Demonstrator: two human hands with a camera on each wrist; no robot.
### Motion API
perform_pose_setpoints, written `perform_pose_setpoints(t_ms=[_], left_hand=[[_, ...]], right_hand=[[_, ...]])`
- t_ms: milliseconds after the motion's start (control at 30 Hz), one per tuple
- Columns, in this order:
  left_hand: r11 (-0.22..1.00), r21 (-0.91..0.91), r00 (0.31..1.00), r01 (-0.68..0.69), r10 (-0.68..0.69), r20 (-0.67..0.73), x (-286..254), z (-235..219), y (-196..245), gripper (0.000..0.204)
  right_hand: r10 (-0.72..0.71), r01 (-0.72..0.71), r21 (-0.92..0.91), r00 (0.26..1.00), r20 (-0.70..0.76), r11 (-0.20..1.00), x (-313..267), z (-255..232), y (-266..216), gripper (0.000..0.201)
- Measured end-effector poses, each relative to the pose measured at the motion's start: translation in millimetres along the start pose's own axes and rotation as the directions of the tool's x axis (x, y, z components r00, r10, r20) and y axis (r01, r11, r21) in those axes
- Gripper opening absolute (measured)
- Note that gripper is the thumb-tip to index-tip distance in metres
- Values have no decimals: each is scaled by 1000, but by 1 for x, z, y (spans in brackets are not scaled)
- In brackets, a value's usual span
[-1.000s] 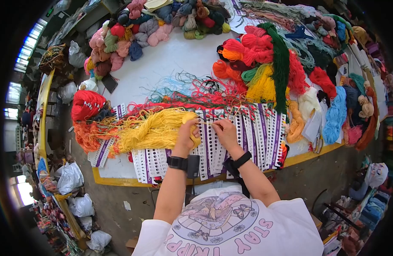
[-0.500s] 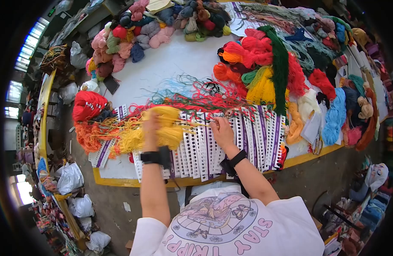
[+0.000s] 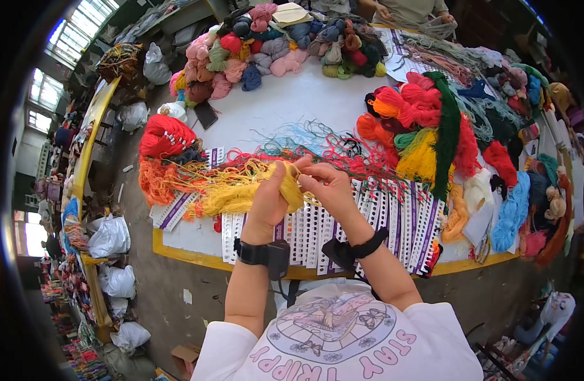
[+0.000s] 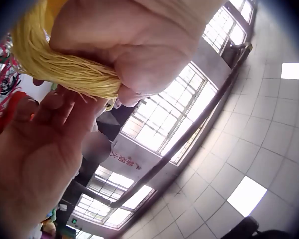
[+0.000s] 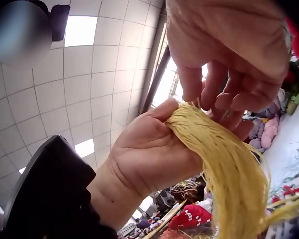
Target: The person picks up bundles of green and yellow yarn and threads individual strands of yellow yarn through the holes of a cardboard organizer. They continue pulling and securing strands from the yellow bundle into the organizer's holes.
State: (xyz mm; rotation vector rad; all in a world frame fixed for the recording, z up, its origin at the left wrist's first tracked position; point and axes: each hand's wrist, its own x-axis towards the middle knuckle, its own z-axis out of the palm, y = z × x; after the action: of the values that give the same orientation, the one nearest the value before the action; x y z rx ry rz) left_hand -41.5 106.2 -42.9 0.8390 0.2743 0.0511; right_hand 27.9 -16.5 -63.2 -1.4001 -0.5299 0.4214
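My left hand (image 3: 268,202) grips one end of a yellow yarn skein (image 3: 232,198), its thumb laid over the folded strands. In the right wrist view, the skein (image 5: 234,169) hangs down from that hand (image 5: 152,152). My right hand (image 3: 332,188) meets it at the folded end, where the thumb and fingers (image 5: 192,84) pinch yellow strands; the fingertips are partly hidden behind the yarn. Beneath both hands lies a row of white perforated cards (image 3: 400,232) with purple strips, red and green threads trailing from their far ends.
Red (image 3: 167,134) and orange yarn (image 3: 155,182) lie at the left. A tall heap of red yarn (image 3: 421,98) with a dark green skein (image 3: 445,136) stands at the right. Many skeins line the table's (image 3: 241,117) far side, near a phone (image 3: 205,115). Another person's hands (image 3: 444,18) show beyond.
The left hand swept leftward with yellow yarn, then came back right and now holds the skein's end up beside the right hand. The right hand has closed in on the yarn. The head view has shifted.
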Motion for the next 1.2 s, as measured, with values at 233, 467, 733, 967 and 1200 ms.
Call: perform_pose_setpoints(t_ms=[233,467,733,967,1200], left_hand=[[957,271,985,-106,138,-102,0,10,-11,42],[867,-154,842,-473,394,-369,-16,-92,50,22],[976,52,962,211,-198,-189,28,-14,-94,20],[898,308,935,316,-238,-263,47,-2,-161,17],[358,925,906,127,338,-255,50,-14,-191,17]], right_hand=[[127,-105,204,987,-97,973,-6,-3,2,11],[144,341,655,810,-569,675,-69,-215,17,18],[-135,9,-222,815,-563,975,-81,-214,43,12],[407,-402,225,913,28,888,-70,-104,87,24],[76,-237,-612,958,-277,755,-66,-102,113,12]])
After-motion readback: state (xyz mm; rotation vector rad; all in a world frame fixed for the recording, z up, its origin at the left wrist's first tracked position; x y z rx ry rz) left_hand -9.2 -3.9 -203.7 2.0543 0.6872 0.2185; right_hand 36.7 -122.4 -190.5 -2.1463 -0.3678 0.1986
